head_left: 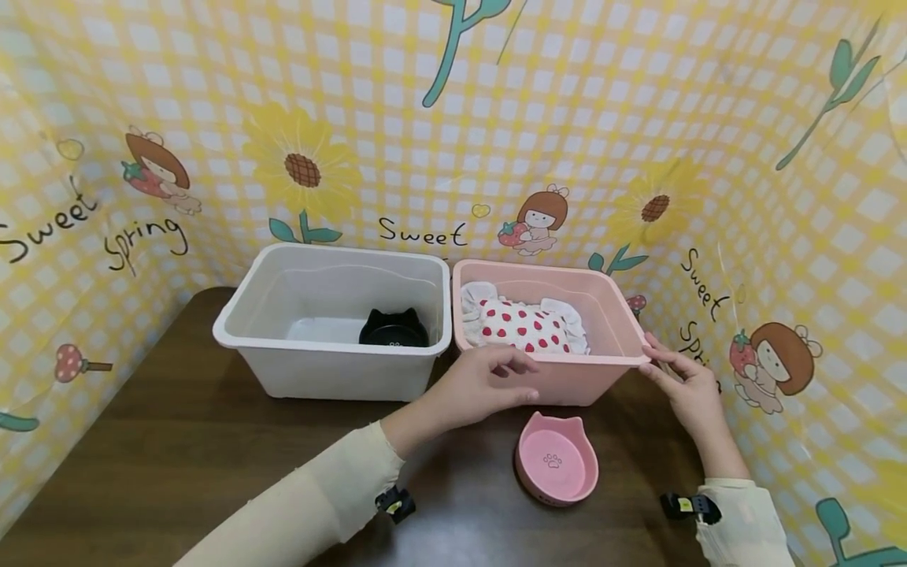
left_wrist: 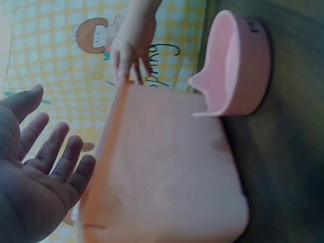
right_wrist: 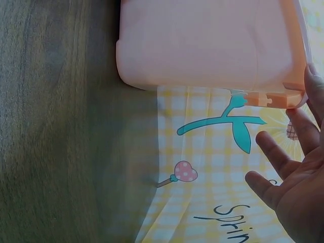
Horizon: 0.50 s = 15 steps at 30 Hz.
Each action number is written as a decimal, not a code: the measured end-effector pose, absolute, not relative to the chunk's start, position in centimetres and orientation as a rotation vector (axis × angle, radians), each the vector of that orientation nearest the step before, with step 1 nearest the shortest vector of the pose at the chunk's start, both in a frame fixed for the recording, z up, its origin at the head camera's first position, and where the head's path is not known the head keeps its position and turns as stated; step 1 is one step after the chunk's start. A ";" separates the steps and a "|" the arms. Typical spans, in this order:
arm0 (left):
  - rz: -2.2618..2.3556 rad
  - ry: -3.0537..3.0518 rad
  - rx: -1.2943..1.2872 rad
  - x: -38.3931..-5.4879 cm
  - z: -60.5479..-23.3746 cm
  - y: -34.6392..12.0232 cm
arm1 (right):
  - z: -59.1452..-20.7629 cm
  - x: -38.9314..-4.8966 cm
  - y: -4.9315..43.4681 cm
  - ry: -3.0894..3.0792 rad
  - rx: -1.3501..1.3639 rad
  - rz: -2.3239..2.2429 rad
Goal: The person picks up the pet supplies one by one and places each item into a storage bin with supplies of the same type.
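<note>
A white cushion with red strawberries (head_left: 526, 324) and ruffled ends lies inside the pink bin (head_left: 577, 378). My right hand (head_left: 686, 390) is at the bin's front right corner, thumb and a finger pinching the rim while the other fingers spread away from it. In front of the bin's left part hovers my left hand (head_left: 489, 382), fingers loosely bent around nothing; its palm and fingers (left_wrist: 55, 162) show empty in the left wrist view. A pink cat-eared bowl (head_left: 556, 465) with a paw print sits on the table before the bin.
To the left stands a white bin (head_left: 340, 374), side by side with the pink one. A black cat-eared bowl (head_left: 394, 327) is in its right end. Brown wood table (head_left: 177, 465) lies beneath, with a yellow checked cloth (head_left: 439, 142) behind and at the sides.
</note>
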<state>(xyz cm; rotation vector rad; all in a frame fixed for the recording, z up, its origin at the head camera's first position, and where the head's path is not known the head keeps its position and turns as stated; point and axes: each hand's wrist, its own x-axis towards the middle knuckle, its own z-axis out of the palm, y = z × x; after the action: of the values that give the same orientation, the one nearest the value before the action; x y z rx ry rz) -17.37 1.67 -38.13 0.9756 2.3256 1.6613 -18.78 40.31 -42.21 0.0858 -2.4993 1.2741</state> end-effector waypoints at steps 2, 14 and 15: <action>1.649 2.310 0.972 -17.3 -39.2 1.9 | -42.2 -18.8 40.4 -2.503 0.083 1.271; 1.515 2.395 0.987 -17.0 -44.5 3.1 | -42.0 -18.8 40.3 -2.483 0.098 1.302; 1.497 2.399 0.979 -17.0 -44.7 3.2 | -42.0 -18.8 40.3 -2.480 0.096 1.309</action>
<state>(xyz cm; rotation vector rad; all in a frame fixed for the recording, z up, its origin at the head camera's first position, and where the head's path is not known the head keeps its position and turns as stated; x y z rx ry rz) -17.02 3.23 -44.74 0.9792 2.3991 1.4965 -18.85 40.31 -42.05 0.0964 -2.4801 1.3095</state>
